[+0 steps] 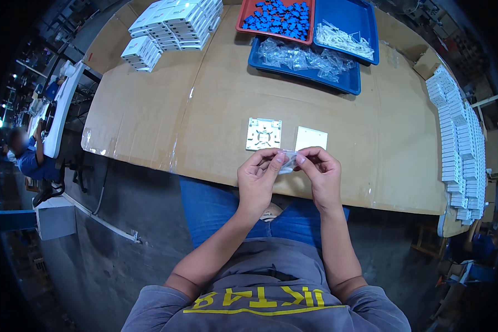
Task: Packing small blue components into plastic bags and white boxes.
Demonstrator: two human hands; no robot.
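Between my two hands, a small clear plastic bag is pinched over the near edge of the table. My left hand is closed on the bag's left side, thumb and fingertips together. On its right side my right hand grips it the same way. Something pale shows at the bag's lower part, too small to make out. Just beyond my left hand lies a square white plastic box base with its inner fittings facing up. Beside it, past my right hand, is a flat white square cover.
Cardboard covers the table. Toward the back stand a red tray of blue parts, a blue tray of white sticks and another blue tray of clear bags. White boxes are stacked back left; more white boxes line the right edge.
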